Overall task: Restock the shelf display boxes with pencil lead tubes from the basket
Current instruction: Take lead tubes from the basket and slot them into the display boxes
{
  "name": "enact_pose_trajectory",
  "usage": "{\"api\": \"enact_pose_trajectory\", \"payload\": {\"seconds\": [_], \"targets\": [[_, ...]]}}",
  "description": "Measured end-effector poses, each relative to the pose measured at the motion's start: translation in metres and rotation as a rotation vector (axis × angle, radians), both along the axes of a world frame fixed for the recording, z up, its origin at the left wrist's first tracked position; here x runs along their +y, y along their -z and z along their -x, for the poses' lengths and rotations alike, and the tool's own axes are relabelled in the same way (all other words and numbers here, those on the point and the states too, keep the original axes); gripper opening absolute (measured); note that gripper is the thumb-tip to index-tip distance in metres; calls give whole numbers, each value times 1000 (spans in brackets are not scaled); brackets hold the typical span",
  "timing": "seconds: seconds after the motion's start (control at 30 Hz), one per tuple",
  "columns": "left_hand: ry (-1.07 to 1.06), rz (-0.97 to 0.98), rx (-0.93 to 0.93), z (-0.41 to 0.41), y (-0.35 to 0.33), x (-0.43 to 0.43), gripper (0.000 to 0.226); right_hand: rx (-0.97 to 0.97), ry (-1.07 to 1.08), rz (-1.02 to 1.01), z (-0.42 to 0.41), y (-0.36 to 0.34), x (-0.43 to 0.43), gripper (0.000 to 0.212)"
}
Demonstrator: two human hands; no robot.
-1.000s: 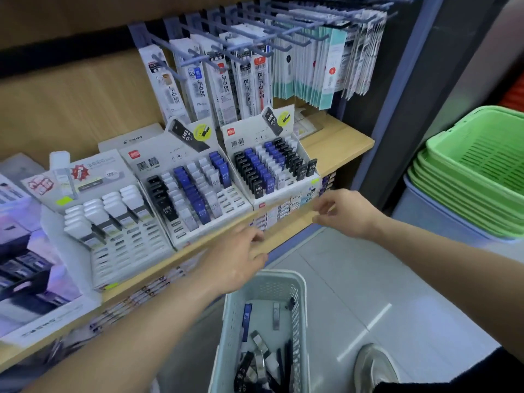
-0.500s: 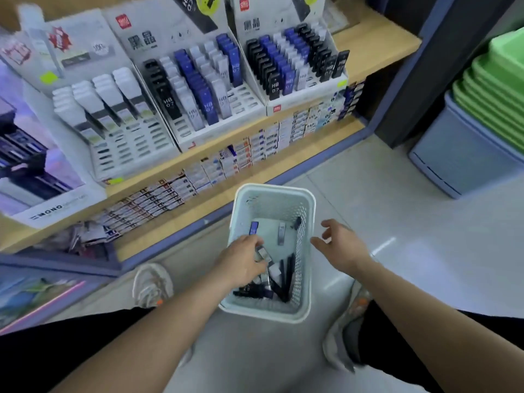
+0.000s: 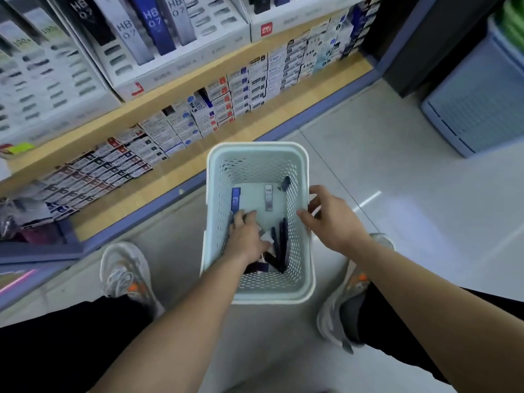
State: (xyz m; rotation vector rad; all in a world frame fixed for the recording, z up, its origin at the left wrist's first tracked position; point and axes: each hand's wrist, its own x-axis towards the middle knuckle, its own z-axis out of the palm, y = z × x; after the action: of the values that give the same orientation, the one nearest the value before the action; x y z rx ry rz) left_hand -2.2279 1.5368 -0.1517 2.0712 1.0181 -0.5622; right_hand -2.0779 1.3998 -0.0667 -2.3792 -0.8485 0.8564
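Head view, looking down at the floor in front of the shelf.

Far left and top: white display boxes [image 3: 181, 66] sit on the wooden shelf, with upright tubes marked HB 0.7 in black, grey and blue in the rear slots. The front slots show bare.

Below them: a lower shelf packed with rows of small flat packs [image 3: 158, 137].

Left shoe [image 3: 124, 273] on the tile, just left of the basket.

Centre: pale basket [image 3: 256, 154] stands on the floor between the 2 shoes.
- Left hand [image 3: 246, 239] reaches down inside it, fingers bent and close together, tips at the lower end of 1 blue tube [image 3: 235, 199] lying along the left wall. Cannot tell whether it pinches anything.
- 1 grey tube [image 3: 268, 197] lies apart on the basket floor, toward the far end.
- A loose heap of dark tubes [image 3: 279, 245] lies at the near end, partly under the left hand.

Right hand [image 3: 334, 222] is at the basket's right rim, fingers spread and loosely bent, thumb pointing in over the basket. It holds nothing; contact with the rim cannot be told.

Right shoe [image 3: 340, 316] is beside the basket.

Far right: blue-grey crate [image 3: 476, 109] on the floor, well apart.
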Motion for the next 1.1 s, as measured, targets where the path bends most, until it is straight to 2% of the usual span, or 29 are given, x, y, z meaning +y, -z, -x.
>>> {"api": "enact_pose_trajectory", "payload": {"seconds": [0.3,0.47,0.53,0.6,0.7,0.83,1.1], "targets": [[-95,90,-64,-9,20,5,70,43,32,-30,10,8,2,43],[-233,185,-83,-17,21,5,58,55,30,-36,12,7,2,44],[-231,220,-76,-17,22,2,46,53,32,-36,12,7,1,44],[-191,173,-82,-16,21,-1,40,51,31,-39,12,9,1,43],[-157,133,-69,-16,17,-4,49,53,26,-32,13,10,1,41],[-216,265,-17,-19,13,-11,82,54,34,-27,19,12,-1,41],[-121,405,-9,-20,4,-14,82,47,38,-44,26,13,-4,44]]}}
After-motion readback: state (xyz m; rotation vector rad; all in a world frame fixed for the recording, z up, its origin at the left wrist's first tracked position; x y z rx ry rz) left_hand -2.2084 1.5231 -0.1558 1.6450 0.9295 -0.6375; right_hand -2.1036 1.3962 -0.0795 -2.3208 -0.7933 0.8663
